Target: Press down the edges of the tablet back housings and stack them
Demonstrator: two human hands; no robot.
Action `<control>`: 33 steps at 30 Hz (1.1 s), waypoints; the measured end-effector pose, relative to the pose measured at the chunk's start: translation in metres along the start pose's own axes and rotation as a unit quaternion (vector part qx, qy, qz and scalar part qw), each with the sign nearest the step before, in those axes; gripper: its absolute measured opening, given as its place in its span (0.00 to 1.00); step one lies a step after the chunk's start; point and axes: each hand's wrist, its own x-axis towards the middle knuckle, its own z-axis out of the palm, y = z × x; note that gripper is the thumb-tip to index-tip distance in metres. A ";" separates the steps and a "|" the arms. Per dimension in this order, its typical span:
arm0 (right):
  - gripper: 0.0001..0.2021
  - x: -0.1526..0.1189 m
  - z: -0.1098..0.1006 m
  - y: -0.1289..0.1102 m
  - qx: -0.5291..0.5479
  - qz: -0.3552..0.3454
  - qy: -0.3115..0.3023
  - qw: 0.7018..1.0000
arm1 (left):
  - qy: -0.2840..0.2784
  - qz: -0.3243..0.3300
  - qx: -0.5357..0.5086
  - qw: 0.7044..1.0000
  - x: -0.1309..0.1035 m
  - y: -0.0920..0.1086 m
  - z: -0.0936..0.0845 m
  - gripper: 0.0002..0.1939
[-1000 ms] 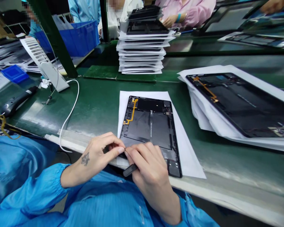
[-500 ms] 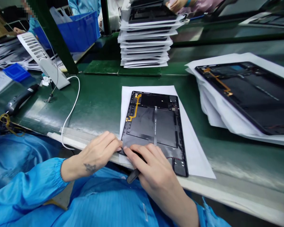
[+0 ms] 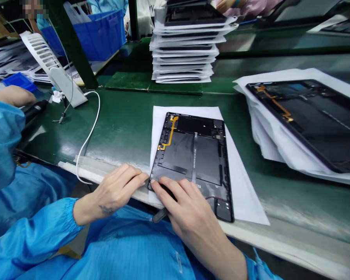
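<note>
On the glossy green bench [image 3: 125,132], an open black rectangular tablet housing [image 3: 179,151] lies on white paper [image 3: 246,198]. The left hand [image 3: 116,190], fingertips bunched at its near-left corner, hides any hold; the right hand [image 3: 189,206], clamped around a dark stick-like tool [image 3: 160,215], seems best kept light there.

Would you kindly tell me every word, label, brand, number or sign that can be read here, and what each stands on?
No text can be read with certainty.
Middle tablet, on its long strip: pale characters, too small and blurred.
Right tablet, on a similar strip: likewise too blurred.
White material beside the stack: dark marks, unreadable.
</note>
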 end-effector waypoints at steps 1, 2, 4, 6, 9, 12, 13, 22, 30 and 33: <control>0.21 0.000 0.001 0.000 -0.006 -0.004 -0.002 1.000 | 0.006 0.004 -0.003 1.000 -0.001 0.001 0.000 0.12; 0.21 0.000 0.002 0.000 -0.012 -0.007 -0.003 1.000 | 0.013 0.013 -0.002 1.000 -0.002 0.003 0.000 0.13; 0.20 0.000 0.004 -0.001 -0.017 -0.010 -0.004 1.000 | 0.026 0.039 0.009 0.999 -0.001 0.005 -0.001 0.14; 0.18 -0.001 0.004 -0.002 -0.012 -0.006 -0.001 1.000 | 0.032 0.065 0.031 0.997 0.001 0.006 -0.003 0.15; 0.15 -0.002 -0.005 -0.001 0.023 0.014 -0.009 1.000 | 0.017 0.094 0.079 0.992 0.004 0.007 -0.006 0.15; 0.33 -0.001 -0.025 0.004 0.046 0.036 -0.027 0.998 | -0.012 0.120 0.121 0.985 0.005 0.010 -0.009 0.14; 0.36 -0.001 -0.032 0.006 0.037 0.041 -0.031 0.998 | -0.017 0.125 0.129 0.984 0.006 0.011 -0.009 0.13; 0.15 -0.006 -0.038 0.013 0.006 0.037 -0.012 0.999 | 0.011 0.025 -0.025 0.999 0.012 0.002 0.001 0.14; 0.20 0.002 -0.016 0.012 0.034 -0.001 -0.049 0.998 | -0.084 -0.047 -0.201 0.975 0.017 -0.013 0.008 0.27; 0.19 0.004 -0.013 0.011 0.036 0.015 -0.045 0.998 | -0.072 -0.047 -0.207 0.975 0.017 -0.013 0.014 0.26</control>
